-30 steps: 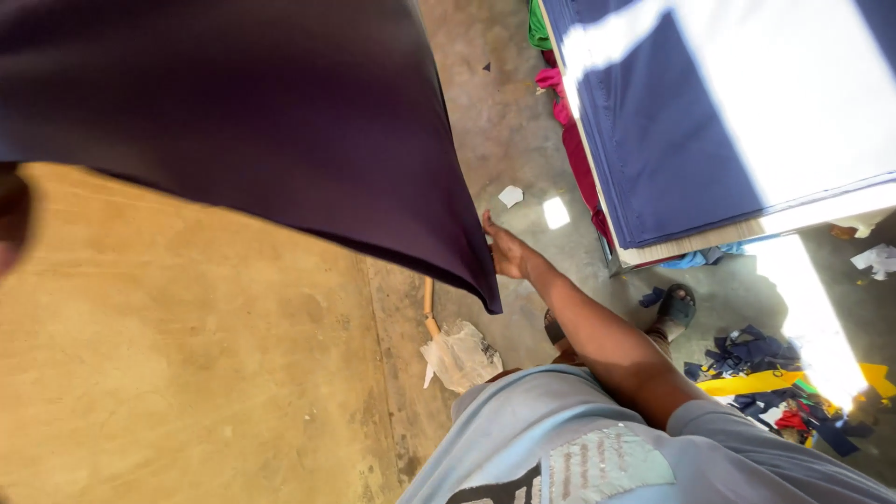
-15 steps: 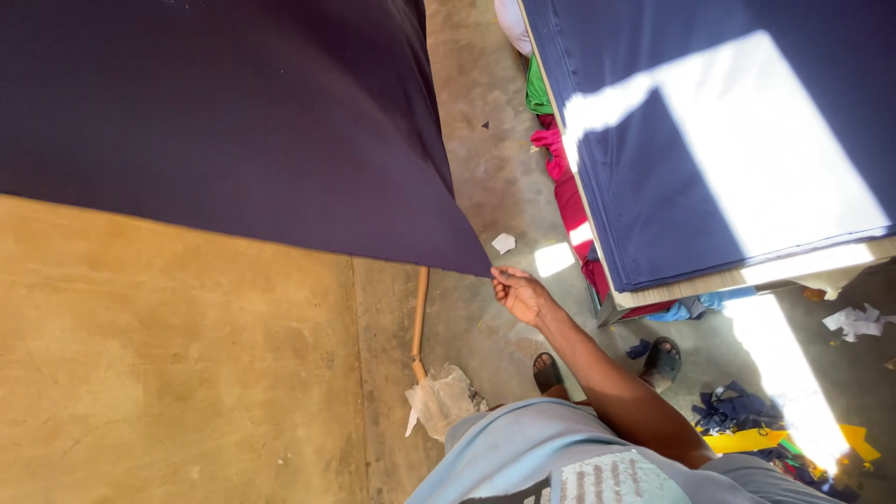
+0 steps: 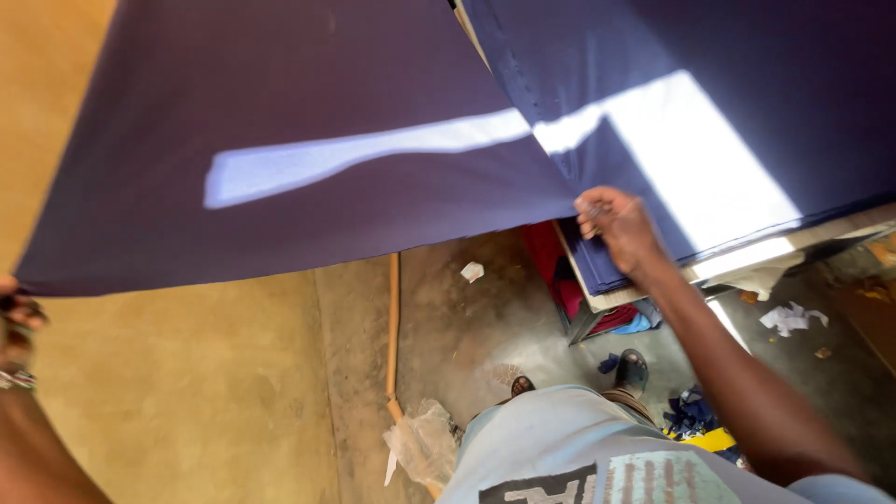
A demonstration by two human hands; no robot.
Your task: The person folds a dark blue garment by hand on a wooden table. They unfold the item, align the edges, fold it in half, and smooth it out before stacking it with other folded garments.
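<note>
Your main risk is the cloth (image 3: 308, 159) slipping or dragging: it hangs spread in the air between your two hands, and its lower edge is over a dusty concrete floor (image 3: 467, 317) with scraps of paper and a stick (image 3: 393, 327) lying on it, so any sag in the middle or a lost corner would probably put clean fabric in the dirt. Your right hand (image 3: 616, 224) pinches the right corner with the fingers closed on the cloth, just beside the edge of the worktop (image 3: 644, 291), where more dark blue fabric already lies flat in a patch of sun; a corner caught on that edge could pull the sheet crooked or shift the layers beneath. Your left hand (image 3: 17, 327) is at the far left border of the view, at the other lower corner, and I cannot tell how firmly its fingers grip, since most of it is cut off. Both arms are spread wide, the right one reaching forward and up from your body, the left held out low to the side, keeping the cloth taut.
</note>
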